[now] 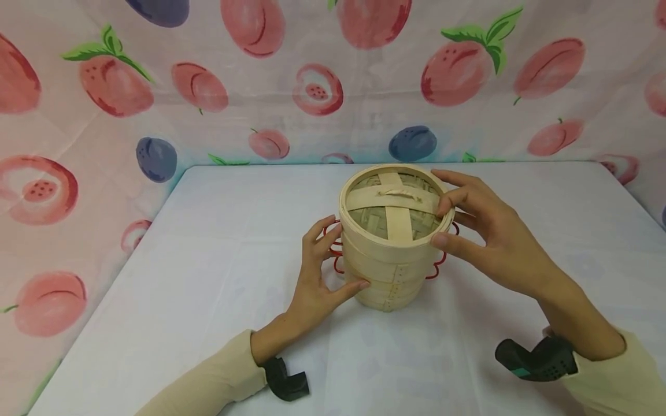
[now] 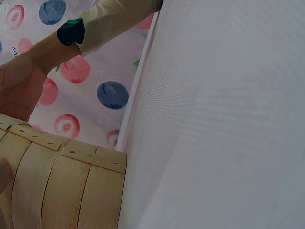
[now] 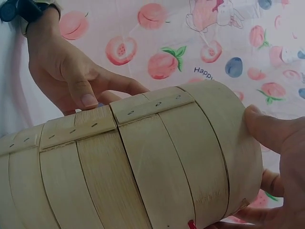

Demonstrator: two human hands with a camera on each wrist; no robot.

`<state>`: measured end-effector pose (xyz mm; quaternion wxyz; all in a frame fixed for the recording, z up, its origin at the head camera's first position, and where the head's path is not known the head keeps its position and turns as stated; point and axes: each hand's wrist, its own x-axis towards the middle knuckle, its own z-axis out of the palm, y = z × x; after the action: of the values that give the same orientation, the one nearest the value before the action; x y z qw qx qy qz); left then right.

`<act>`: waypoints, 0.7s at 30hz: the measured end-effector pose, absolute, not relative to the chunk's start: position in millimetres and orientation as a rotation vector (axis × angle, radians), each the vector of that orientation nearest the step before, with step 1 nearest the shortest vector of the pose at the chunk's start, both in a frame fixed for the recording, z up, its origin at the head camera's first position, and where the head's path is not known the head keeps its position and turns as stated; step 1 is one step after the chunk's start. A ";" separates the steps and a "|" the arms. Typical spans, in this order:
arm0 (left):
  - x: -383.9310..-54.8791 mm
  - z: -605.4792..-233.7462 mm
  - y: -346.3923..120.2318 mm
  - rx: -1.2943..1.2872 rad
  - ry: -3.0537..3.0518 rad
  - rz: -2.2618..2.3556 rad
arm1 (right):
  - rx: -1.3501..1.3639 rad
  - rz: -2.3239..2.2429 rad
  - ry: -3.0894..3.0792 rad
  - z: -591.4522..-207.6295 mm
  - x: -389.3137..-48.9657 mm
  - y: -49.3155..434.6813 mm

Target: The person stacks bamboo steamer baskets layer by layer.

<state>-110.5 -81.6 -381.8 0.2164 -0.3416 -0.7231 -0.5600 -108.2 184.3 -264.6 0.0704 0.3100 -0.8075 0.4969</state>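
Note:
A round bamboo steamer (image 1: 382, 283) stands upright as a stack on the table, with red wire handles (image 1: 437, 271) out at its sides. On top sits its woven lid (image 1: 399, 222), crossed by flat strips. My left hand (image 1: 314, 283) holds the stack's left side, thumb at the front and fingers by the red handles. At the lid's right edge, my right hand (image 1: 489, 234) grips the rim with fingers on top and thumb in front. Stapled seams run down the steamer wall (image 3: 157, 138) in the right wrist view.
A white cloth covers the table (image 1: 250, 231). Behind it and to the left hangs a curtain (image 1: 322, 138) printed with peaches and plums. Each wrist wears a dark strapped device (image 1: 546, 358).

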 end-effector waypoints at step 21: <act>-105.5 -384.6 -117.4 -0.836 -2.110 -1.485 | 0.797 1.198 -2.498 -283.7 -114.8 220.9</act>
<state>-105.5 -117.4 -384.6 0.2130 -0.3013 -0.7601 -0.5349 -114.8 220.9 -283.7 0.1291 0.2743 -0.8592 0.4121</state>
